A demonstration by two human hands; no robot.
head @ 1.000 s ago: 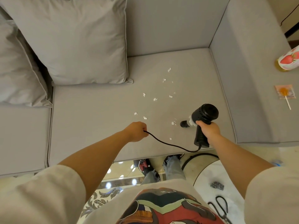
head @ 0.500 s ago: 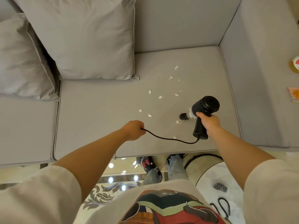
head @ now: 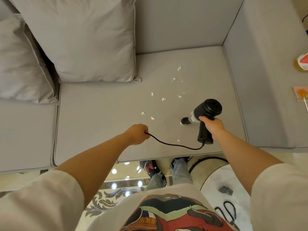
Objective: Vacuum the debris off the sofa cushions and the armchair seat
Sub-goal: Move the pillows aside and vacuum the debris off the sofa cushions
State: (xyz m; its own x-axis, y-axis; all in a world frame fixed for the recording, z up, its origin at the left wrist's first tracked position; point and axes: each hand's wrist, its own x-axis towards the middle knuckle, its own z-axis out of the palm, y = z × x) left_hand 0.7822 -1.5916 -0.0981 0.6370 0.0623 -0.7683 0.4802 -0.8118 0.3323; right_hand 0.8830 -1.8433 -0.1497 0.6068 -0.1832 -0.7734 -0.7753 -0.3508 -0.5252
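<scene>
Right hand (head: 212,126): fingers wrapped round the handle of the vacuum (head: 204,117). Left hand (head: 137,134): fingers closed on the cord (head: 175,145), which sags in a loop across the cushion (head: 100,117) to the base of the handle.

Key relation: the vacuum's long axis runs from the round rear end, up and to my right, down to the nozzle (head: 185,121), which points left and toward the cushion. I cannot tell whether the nozzle tip touches the fabric. A white fleck sits just at the tip.

Debris (head: 163,99): white scraps scattered on the same cushion, mostly left of the nozzle and beyond it toward the backrest. The farthest scrap (head: 179,68) lies near the back corner. One stray bit (head: 178,140) lies nearer me than the nozzle, between cord and handle.

My judgement: the next sweep should go left and away from me, and the right hand is the nearer one for all of it. The stray near bit needs a pull back.

In the way: the pillow (head: 86,39) sits left of the scatter, not over it. The cord loop lies close to the near bit and could drag it. On the armrest (head: 266,80), well apart to my right, lie a lollipop (head: 302,95) and a bottle (head: 302,61). Scissors (head: 229,214) lie on the floor
</scene>
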